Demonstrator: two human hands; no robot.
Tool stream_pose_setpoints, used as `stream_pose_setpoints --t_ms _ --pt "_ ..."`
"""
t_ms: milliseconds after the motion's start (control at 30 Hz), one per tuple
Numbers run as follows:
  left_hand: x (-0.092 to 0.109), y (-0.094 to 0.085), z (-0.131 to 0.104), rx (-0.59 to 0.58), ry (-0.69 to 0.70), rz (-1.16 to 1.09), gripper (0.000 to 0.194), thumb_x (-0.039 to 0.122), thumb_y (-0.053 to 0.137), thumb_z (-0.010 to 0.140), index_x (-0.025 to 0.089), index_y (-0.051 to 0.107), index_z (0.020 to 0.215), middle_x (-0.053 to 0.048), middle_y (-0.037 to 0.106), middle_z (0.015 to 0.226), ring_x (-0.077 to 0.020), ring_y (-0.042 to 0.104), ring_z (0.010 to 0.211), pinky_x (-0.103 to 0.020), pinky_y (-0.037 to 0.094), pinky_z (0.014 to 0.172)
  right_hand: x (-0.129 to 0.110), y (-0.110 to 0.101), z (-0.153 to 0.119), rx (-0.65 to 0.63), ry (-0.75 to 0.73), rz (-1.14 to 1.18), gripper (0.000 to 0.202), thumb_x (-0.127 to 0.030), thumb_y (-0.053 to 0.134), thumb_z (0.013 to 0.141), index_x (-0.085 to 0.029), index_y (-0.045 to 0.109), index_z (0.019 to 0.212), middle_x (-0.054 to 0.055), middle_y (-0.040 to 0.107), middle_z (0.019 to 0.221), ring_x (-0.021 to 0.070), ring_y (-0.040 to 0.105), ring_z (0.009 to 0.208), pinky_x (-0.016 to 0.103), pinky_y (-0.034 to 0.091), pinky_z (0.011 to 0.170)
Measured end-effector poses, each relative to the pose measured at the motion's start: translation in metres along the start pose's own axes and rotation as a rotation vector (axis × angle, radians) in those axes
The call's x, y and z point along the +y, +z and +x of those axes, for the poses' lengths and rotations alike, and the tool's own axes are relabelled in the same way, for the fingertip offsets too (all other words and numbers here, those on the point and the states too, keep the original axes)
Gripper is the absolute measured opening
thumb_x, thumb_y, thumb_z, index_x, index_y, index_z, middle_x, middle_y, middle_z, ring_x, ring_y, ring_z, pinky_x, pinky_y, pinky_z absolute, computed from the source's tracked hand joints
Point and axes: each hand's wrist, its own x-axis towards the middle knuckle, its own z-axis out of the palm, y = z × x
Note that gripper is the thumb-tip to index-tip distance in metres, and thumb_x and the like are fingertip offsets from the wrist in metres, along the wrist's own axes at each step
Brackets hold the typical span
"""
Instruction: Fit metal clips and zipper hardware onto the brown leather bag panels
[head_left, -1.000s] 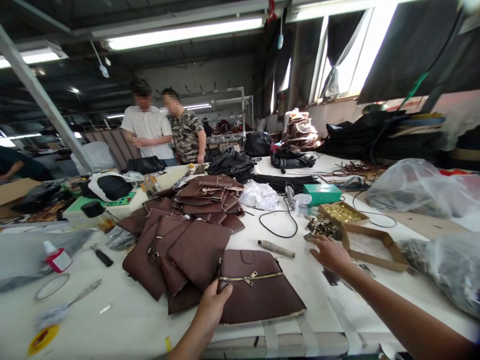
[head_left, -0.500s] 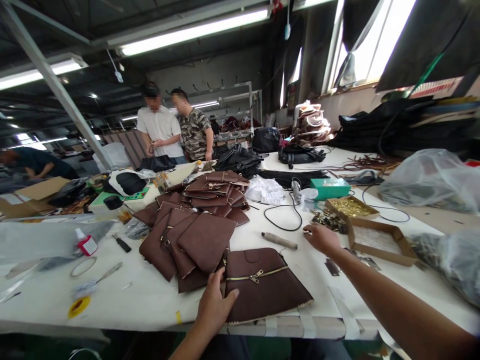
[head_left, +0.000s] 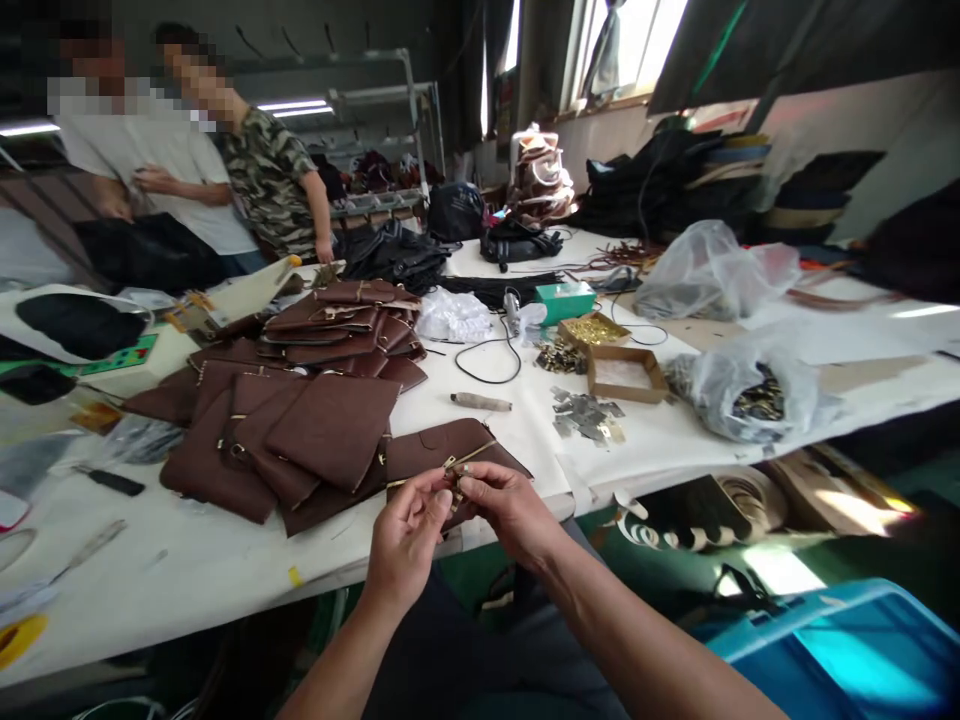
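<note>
Fitting (head_left: 456,481), small, metallic, one: raised between both hands near the front edge of the white table (head_left: 529,420); its exact form too small for me to make out from where I stand. Left hand (head_left: 409,535): thumb and forefinger pinching the fitting, other fingers curled. Right hand (head_left: 510,503): thumb and forefinger pinching it from the opposite side. Brown bag (head_left: 431,443), zipped, one: lying on the table just beyond the hands, partly hidden by them; whether they touch it, I cannot tell. Brown bag pile (head_left: 334,430): overlapping, at left. Pale rod (head_left: 481,402), one: beyond the bag. Flat metal plates (head_left: 589,415), loose: right of the rod. Dark brassy hardware (head_left: 560,356), heaped: beside an open cardboard tray (head_left: 637,392). Green box (head_left: 564,302), one: farther back. Co-workers, two: white shirt (head_left: 169,190), camouflage shirt (head_left: 274,185), standing far left.
</note>
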Motion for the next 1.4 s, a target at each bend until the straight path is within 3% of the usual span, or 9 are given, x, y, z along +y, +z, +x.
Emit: stream_pose_setpoints --t_ms 133,300,433,567,700,933,1133,1233,1400 --pt "0.001 0.004 -0.010 -0.009 -0.013 0.040 0.047 0.056 0.079 0.089 0.019 0.074 0.117 -0.008 0.078 0.102 -0.0195 0.073 0.082 -0.025 0.057 0.062 0.008 0.001 -0.014 0.040 0.051 0.131 0.040 -0.040 0.102 0.064 -0.018 0.085 0.094 0.004 0.077 0.086 0.0144 0.066 0.073 0.029 0.054 0.071" --pt "-0.004 -0.001 -0.016 0.028 -0.049 0.036 0.046 0.052 0.084 0.086 0.019 0.076 0.118 -0.007 0.077 0.110 -0.0187 0.075 0.083 -0.026 0.062 0.064 0.006 0.000 -0.024 -0.037 0.067 0.145 0.038 -0.037 0.098 0.072 -0.018 0.086 0.102 0.005 0.080 0.095 0.0151 0.070 0.079 0.029 0.056 0.077" --pt "-0.005 -0.004 -0.017 0.065 -0.064 -0.042 0.044 0.049 0.087 0.083 0.020 0.077 0.114 -0.005 0.076 0.107 -0.0190 0.076 0.086 -0.028 0.066 0.072 0.007 0.002 -0.026 -0.055 0.052 0.177 0.044 -0.033 0.099 0.069 -0.020 0.085 0.109 0.005 0.082 0.103 0.0172 0.074 0.085 0.032 0.058 0.082" --pt "-0.005 -0.003 -0.019 0.052 -0.077 -0.071 0.042 0.045 0.089 0.083 0.022 0.078 0.116 -0.003 0.075 0.108 -0.0180 0.075 0.091 -0.027 0.066 0.074 0.011 0.001 -0.025 -0.044 0.011 0.156 0.047 -0.030 0.100 0.069 -0.022 0.084 0.113 0.005 0.083 0.105 0.0162 0.074 0.087 0.029 0.058 0.079" --pt "-0.004 -0.004 -0.021 0.049 -0.097 -0.132 0.047 0.045 0.087 0.087 0.025 0.074 0.127 -0.001 0.074 0.102 -0.0152 0.073 0.084 -0.025 0.065 0.068 0.012 -0.003 -0.024 -0.053 -0.009 0.107 0.039 -0.035 0.094 0.079 -0.021 0.083 0.114 0.007 0.083 0.110 0.0154 0.074 0.084 0.028 0.058 0.077" --pt "-0.007 -0.012 -0.015 0.035 -0.116 -0.073 0.040 0.048 0.080 0.093 0.021 0.075 0.123 -0.007 0.079 0.109 -0.0198 0.077 0.093 -0.026 0.063 0.072 0.014 -0.005 -0.018 -0.089 0.121 0.278 0.037 -0.046 0.087 0.087 -0.014 0.080 0.104 0.012 0.082 0.110 0.0172 0.078 0.079 0.023 0.060 0.063" --pt "0.003 -0.016 -0.006 0.032 0.159 0.227 0.028 0.043 0.079 0.094 0.024 0.079 0.115 -0.007 0.070 0.125 -0.0187 0.076 0.095 -0.025 0.063 0.073 0.018 -0.006 -0.015 -0.150 0.221 0.452 0.040 -0.041 0.091 0.084 -0.013 0.078 0.109 0.010 0.081 0.111 0.0192 0.081 0.089 0.024 0.066 0.072" --pt "0.014 -0.017 -0.004 0.010 0.304 0.418 0.022 0.037 0.078 0.094 0.027 0.080 0.114 -0.005 0.070 0.122 -0.0172 0.073 0.098 -0.023 0.061 0.071 0.017 -0.005 -0.018 -0.180 0.250 0.513 0.039 -0.038 0.093 0.083 -0.013 0.076 0.108 0.008 0.081 0.104 0.0182 0.080 0.087 0.028 0.068 0.082" --pt "0.031 -0.013 -0.002 0.005 0.501 0.579 0.012 0.027 0.076 0.096 0.026 0.080 0.108 -0.002 0.073 0.114 -0.0163 0.072 0.103 -0.024 0.060 0.082 0.013 -0.002 -0.022 -0.236 0.240 0.566 0.038 -0.036 0.095 0.081 -0.012 0.076 0.103 0.004 0.079 0.090 0.0156 0.078 0.080 0.029 0.068 0.083"
